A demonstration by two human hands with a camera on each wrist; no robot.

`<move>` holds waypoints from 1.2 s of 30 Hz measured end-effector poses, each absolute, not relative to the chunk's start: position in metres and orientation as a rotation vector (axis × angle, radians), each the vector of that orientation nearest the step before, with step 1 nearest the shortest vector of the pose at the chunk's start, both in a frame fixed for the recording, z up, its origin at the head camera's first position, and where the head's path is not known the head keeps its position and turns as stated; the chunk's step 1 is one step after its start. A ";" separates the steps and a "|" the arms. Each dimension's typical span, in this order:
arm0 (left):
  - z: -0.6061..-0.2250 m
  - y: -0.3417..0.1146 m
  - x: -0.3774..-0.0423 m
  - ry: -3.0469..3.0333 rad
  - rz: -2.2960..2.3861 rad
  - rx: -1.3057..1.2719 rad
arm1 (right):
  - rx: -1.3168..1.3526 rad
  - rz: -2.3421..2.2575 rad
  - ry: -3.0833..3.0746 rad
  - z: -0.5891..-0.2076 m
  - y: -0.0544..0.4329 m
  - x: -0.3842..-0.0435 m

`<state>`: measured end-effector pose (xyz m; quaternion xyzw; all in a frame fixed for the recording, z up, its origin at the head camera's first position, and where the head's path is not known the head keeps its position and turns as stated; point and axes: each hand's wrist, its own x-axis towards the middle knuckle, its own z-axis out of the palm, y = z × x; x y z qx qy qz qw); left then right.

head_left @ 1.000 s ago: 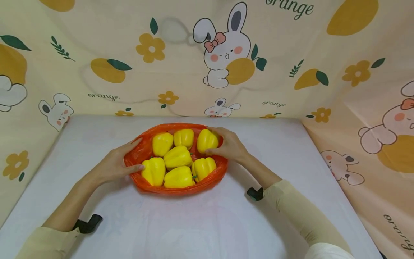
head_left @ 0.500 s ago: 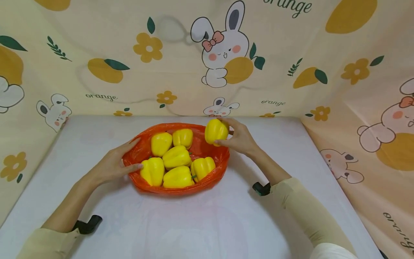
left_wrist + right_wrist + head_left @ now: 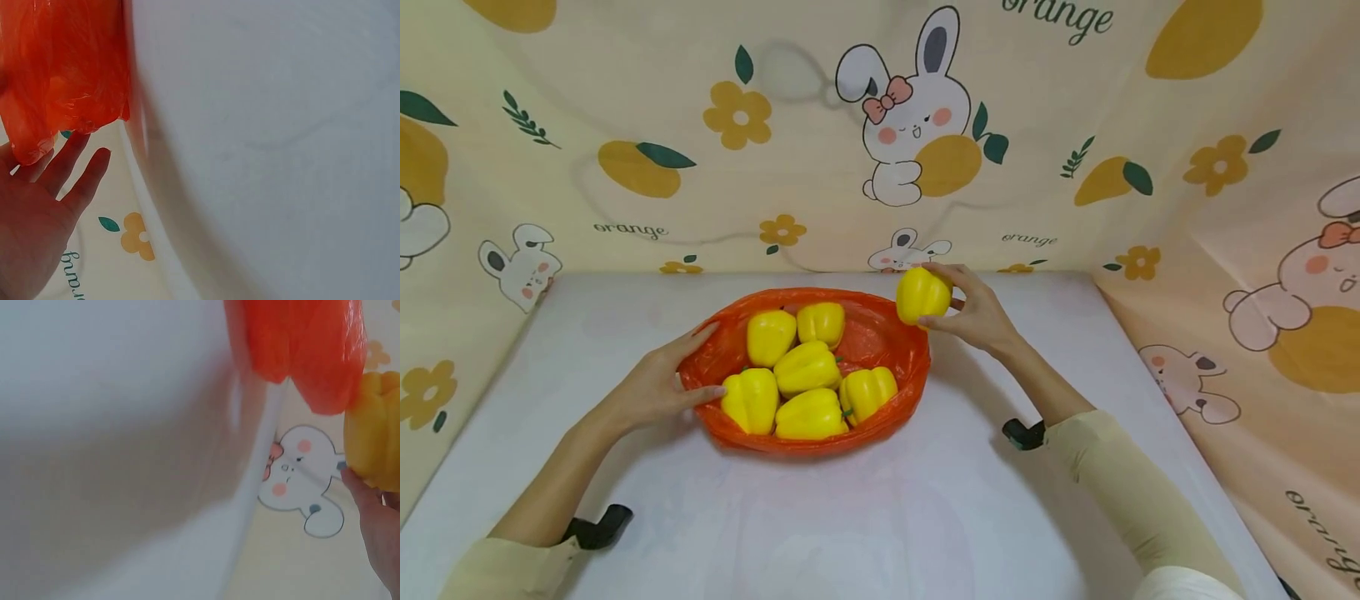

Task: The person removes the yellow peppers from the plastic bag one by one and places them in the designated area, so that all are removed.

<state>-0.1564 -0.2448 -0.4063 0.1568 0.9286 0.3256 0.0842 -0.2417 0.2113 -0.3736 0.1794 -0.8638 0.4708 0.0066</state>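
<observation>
A red plastic bag [image 3: 880,337] stands with its mouth spread, several yellow bell peppers [image 3: 807,368] inside it. At its left rim my left hand [image 3: 651,387] holds the bag, thumb over the edge beside a pepper; in the left wrist view that hand's fingers [image 3: 81,181] reach the outside of the bag [image 3: 75,75]. My right hand [image 3: 977,312] pinches one yellow bell pepper [image 3: 922,296] between thumb and fingers, above the bag's back right rim. In the right wrist view this pepper [image 3: 375,431] is partly cut off by the frame edge.
The bag stands on a white table [image 3: 850,525] toward its back edge. A patterned cloth [image 3: 805,158] with rabbits and fruit hangs behind and along both sides. A black wrist device [image 3: 1024,434] sits by the right sleeve, another [image 3: 601,527] by the left.
My right hand has lifted one bell pepper out of the bag's right end and carried it up and to the right. The left hand has stayed at the left rim.
</observation>
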 end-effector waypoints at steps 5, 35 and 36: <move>-0.406 -0.246 -0.156 2.771 0.978 0.461 | 0.559 1.488 -2.685 -0.374 0.225 -0.246; -0.403 -0.244 -0.161 2.732 0.962 0.406 | 0.439 1.679 -2.797 -0.382 0.284 -0.272; -0.404 -0.244 -0.161 2.728 0.966 0.402 | 0.448 1.687 -2.800 -0.381 0.284 -0.272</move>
